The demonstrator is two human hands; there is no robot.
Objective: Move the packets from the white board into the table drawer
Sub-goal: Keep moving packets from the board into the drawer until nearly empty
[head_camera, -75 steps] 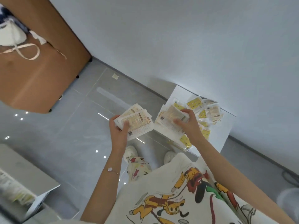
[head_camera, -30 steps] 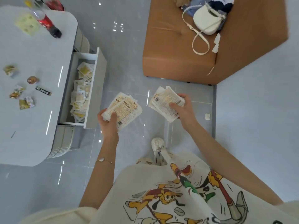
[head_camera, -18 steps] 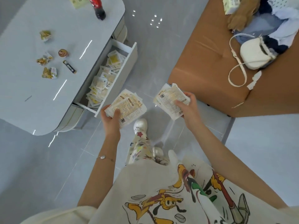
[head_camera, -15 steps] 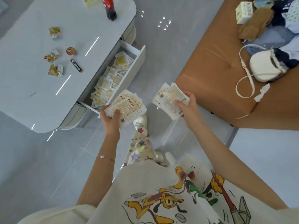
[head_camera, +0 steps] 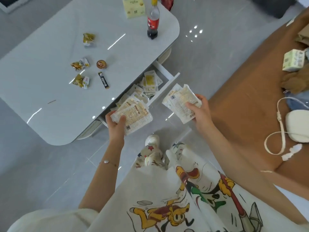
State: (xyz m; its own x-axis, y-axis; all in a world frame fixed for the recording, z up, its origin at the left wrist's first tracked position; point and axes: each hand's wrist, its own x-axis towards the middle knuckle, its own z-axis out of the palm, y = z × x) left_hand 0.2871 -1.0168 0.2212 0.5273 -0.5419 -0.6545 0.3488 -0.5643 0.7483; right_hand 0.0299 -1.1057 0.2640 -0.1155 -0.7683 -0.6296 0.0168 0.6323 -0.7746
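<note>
Task partway: drawer (head_camera: 167, 86), open just beyond the left hand (head_camera: 115, 125), holds loose packets (head_camera: 150, 80); left hand pinches one stack (head_camera: 134, 113) over its near end, right hand (head_camera: 199, 111) grips a second stack (head_camera: 180, 101) beside it, neither yet dropped in.

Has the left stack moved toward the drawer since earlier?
Yes: the left stack now overlaps the near end of the drawer; before, it was outside the front.

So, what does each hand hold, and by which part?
Left hand: pale printed packet stack, by its left corner. Right hand: another such stack, right edge.
</note>
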